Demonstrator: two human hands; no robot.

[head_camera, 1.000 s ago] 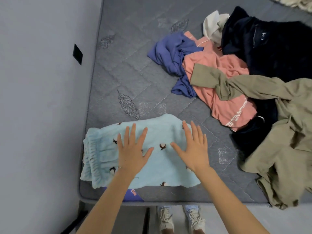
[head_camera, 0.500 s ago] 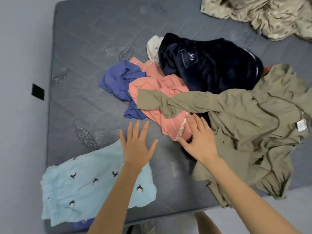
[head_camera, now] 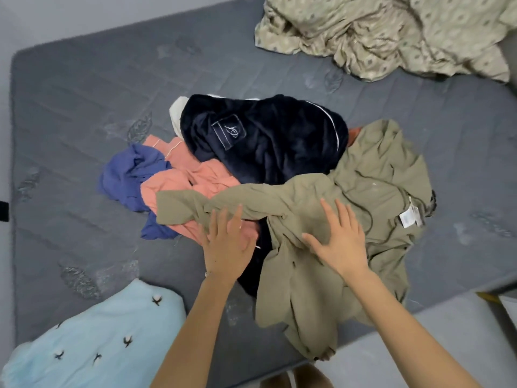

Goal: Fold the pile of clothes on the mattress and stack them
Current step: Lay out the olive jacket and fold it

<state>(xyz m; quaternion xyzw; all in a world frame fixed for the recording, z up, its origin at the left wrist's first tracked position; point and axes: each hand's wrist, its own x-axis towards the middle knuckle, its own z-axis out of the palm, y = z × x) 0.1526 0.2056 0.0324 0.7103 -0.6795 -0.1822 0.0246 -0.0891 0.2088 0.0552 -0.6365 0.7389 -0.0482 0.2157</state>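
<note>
Both reached forward — left hand [head_camera: 225, 247] flat at olive shirt [head_camera: 363, 191] sleeve, right hand [head_camera: 340, 242] splayed on it

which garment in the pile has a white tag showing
The olive green garment: a white tag shows at its right edge; no other piece shows one.

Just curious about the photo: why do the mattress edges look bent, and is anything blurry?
Head view: the wide-angle lens bows the mattress edges; light is soft and even, no glare; the light blue garment in the lower left corner looks smeared, the olive shirt mid-frame fairly sharp.
</note>
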